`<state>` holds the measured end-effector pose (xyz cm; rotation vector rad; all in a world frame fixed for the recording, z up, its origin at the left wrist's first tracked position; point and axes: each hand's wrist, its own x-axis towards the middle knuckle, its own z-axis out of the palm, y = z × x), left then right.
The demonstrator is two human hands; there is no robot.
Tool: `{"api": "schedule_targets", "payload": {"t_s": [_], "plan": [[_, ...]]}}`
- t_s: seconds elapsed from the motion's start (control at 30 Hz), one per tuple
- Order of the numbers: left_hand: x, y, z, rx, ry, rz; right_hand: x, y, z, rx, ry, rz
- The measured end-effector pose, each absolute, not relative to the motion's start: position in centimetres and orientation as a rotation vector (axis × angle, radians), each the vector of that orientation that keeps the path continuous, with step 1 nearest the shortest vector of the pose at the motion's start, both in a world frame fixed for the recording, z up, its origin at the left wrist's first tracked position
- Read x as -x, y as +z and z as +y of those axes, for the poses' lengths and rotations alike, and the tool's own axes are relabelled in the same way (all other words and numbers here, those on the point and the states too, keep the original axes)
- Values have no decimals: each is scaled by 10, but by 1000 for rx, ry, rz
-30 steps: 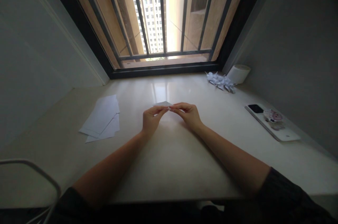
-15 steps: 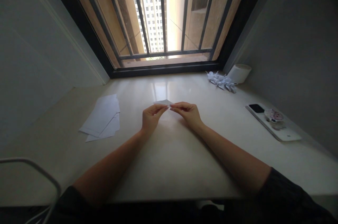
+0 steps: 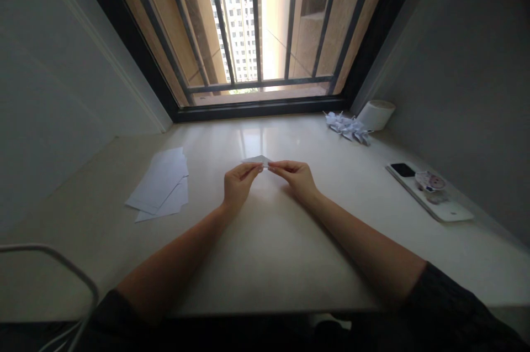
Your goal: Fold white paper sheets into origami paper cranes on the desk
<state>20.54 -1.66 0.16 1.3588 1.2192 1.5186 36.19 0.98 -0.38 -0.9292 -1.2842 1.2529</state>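
Observation:
A small folded piece of white paper [image 3: 259,159] is pinched between both hands above the middle of the pale sill. My left hand [image 3: 239,182] grips its near edge between thumb and fingertips. Close beside it, my right hand [image 3: 296,176] pinches the right end of the same paper. The fingertips of the two hands almost meet. A pointed upper edge of the paper shows behind the fingers; its lower part is mostly hidden by them.
Loose white paper sheets [image 3: 159,183] lie at the left. Back right, several folded paper pieces [image 3: 348,128] rest against a white cylindrical object [image 3: 376,114]. A phone [image 3: 430,193] lies at the right. A cable [image 3: 62,261] curves across the lower left. Behind stands a barred window [image 3: 259,111].
Both hands keep their pinch on the paper. The fingertips have shifted very slightly, with a hair more gap between the hands. Nothing else has visibly moved.

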Motion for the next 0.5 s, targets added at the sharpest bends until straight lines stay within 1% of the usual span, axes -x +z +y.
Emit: {"api": "schedule_targets", "payload": {"t_s": [0.5], "plan": [[-207,2,-17,-1316,1542,1208,-359,-4,7,861,1315,-1159]]}}
